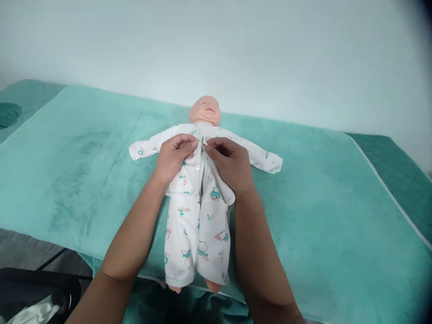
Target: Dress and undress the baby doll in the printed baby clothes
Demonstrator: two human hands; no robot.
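Note:
A baby doll (206, 111) lies on its back, dressed in a white printed baby jacket (184, 183) and matching trousers (182, 238). Its sleeves spread out to both sides. At the chest, my left hand (173, 155) pinches one front edge of the jacket near a small fastener. Close beside it, my right hand (232, 159) pinches the opposite front edge, with the fingertips of both hands almost touching. Below my hands the jacket front hangs apart, and another fastener (198, 167) shows on the left flap. The doll's feet stick out of the trouser legs.
A green cloth (320, 216) covers the table under the doll. A pale wall (216, 49) rises behind. At the lower left stands a black object (37, 288) with white fabric (37, 312) on it. A dark green item (9, 114) lies at the far left.

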